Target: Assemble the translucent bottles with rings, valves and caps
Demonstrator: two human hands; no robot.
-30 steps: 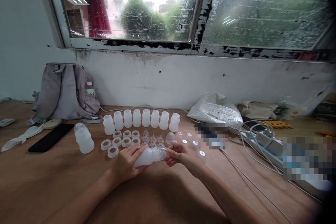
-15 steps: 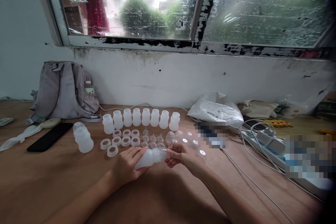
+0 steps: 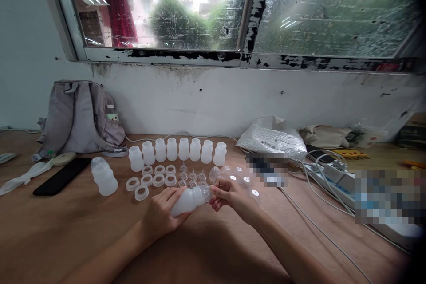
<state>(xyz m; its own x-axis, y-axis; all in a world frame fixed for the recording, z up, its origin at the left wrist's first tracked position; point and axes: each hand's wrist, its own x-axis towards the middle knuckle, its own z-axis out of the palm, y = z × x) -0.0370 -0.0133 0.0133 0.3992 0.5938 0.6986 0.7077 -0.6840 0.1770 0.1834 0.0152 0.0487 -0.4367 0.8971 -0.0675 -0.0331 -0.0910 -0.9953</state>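
A frosted white plastic bottle (image 3: 186, 201) lies sideways between my hands over the wooden table (image 3: 66, 230). My left hand (image 3: 163, 214) is wrapped round its body. My right hand (image 3: 229, 196) pinches the clear cap end at its neck (image 3: 204, 192). Behind them stands a row of several open bottles (image 3: 178, 150). Several white rings (image 3: 156, 179), small clear teats (image 3: 192, 176) and clear domed caps (image 3: 233, 175) lie in rows in front of that row. One capped bottle (image 3: 104, 176) stands apart at the left.
A grey backpack (image 3: 81, 117) leans on the wall at the back left, with a black phone (image 3: 58, 176) and a white cloth (image 3: 23, 177) beside it. A plastic bag (image 3: 273, 140), a power strip (image 3: 336, 176) and white cables (image 3: 319, 226) crowd the right side.
My hands and the bottle stay in nearly the same place; the view has shifted slightly. The right fingers keep working at the bottle's neck.
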